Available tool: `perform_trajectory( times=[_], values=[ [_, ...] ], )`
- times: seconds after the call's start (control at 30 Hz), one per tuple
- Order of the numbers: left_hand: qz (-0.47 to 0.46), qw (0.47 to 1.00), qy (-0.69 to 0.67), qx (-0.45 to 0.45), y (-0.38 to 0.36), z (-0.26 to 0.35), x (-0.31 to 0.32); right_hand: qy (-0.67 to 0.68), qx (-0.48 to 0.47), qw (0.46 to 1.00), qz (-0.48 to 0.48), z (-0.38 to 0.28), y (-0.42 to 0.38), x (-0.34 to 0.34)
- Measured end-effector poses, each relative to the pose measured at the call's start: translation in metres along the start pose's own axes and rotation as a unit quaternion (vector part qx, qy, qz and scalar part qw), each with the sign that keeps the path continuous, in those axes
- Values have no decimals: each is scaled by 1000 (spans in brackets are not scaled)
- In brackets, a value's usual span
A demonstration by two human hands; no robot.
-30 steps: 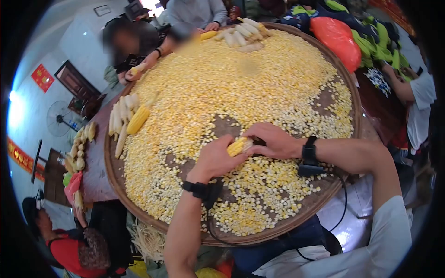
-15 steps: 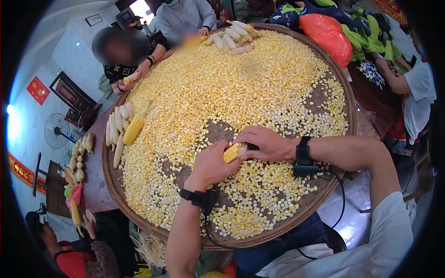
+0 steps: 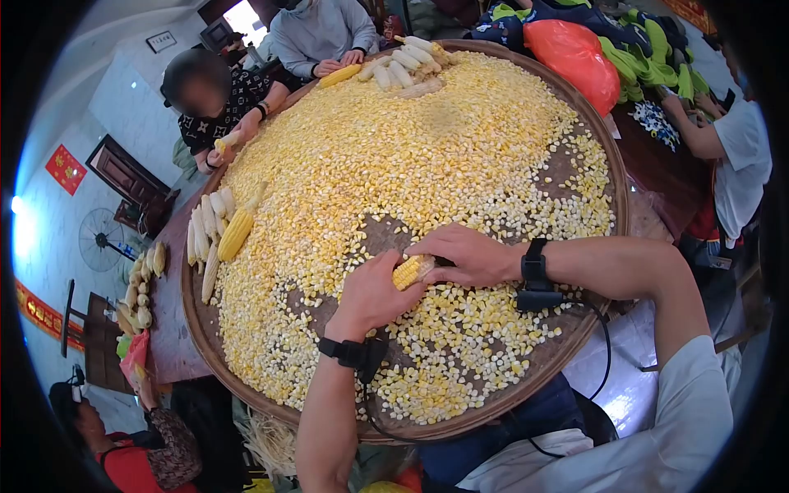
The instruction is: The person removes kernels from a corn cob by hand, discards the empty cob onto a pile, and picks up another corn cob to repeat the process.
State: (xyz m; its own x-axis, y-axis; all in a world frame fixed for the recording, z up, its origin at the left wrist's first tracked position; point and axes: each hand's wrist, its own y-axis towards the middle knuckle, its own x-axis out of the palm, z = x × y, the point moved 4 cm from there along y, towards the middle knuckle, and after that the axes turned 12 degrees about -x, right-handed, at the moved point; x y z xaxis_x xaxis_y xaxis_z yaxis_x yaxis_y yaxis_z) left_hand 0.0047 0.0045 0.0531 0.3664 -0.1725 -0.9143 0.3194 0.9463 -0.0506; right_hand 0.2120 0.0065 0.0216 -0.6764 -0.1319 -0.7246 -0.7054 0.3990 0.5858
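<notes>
A partly stripped corn cob (image 3: 407,273) lies between my two hands, just above the loose kernels. Yellow kernels still cover its left part, while the right end shows pale bare core. My left hand (image 3: 371,294) is wrapped round the near left side, and my right hand (image 3: 467,255) grips the bare end with bent fingers. Beneath them, yellow and white corn kernels (image 3: 362,156) spread over a big round tray (image 3: 618,177). Part of the cob is hidden by my fingers.
Bare cobs (image 3: 200,234) and a full yellow cob (image 3: 237,234) lie at the tray's left rim. More stripped cobs (image 3: 404,70) are piled at the far rim. Two people work across the tray. A red plastic bag (image 3: 571,66) lies beyond the right rim.
My hands stay around the cob, almost unmoved. At lower left, the person in red has raised a hand to the pink bag, and the yellow cob seen there earlier is out of sight.
</notes>
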Motion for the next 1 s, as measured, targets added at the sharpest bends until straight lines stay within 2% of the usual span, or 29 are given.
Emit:
perform_trajectory(
  times=[0.33,0.43,0.53,0.63,0.67,0.8,0.9,0.93,1.0],
  values=[
    [9,1000,-19,12,2,-4,2,-27,-8,1000,-5,-1,2,1],
    [25,999,-24,-16,5,-13,-1,6,24,1000,-6,7,3,-4],
    [71,995,-55,-53,19,-42,0,-2,-9,1000,-30,34,0,-17],
    [92,988,-39,-118,23,-49,-20,-13,4,998,-65,57,2,-40],
    [119,987,-22,-109,31,-59,-18,-44,21,991,-121,65,4,-47],
    [82,987,-70,-115,57,-82,-23,-109,-65,981,-146,104,12,-55],
    [32,981,-136,-138,56,-70,-32,-181,4,976,-125,128,27,-72],
    [30,979,-148,-140,55,-70,-33,-161,102,972,-138,140,31,-80],
    [42,977,-156,-138,52,-75,-34,-186,90,974,-93,174,30,-89]
  ],
)
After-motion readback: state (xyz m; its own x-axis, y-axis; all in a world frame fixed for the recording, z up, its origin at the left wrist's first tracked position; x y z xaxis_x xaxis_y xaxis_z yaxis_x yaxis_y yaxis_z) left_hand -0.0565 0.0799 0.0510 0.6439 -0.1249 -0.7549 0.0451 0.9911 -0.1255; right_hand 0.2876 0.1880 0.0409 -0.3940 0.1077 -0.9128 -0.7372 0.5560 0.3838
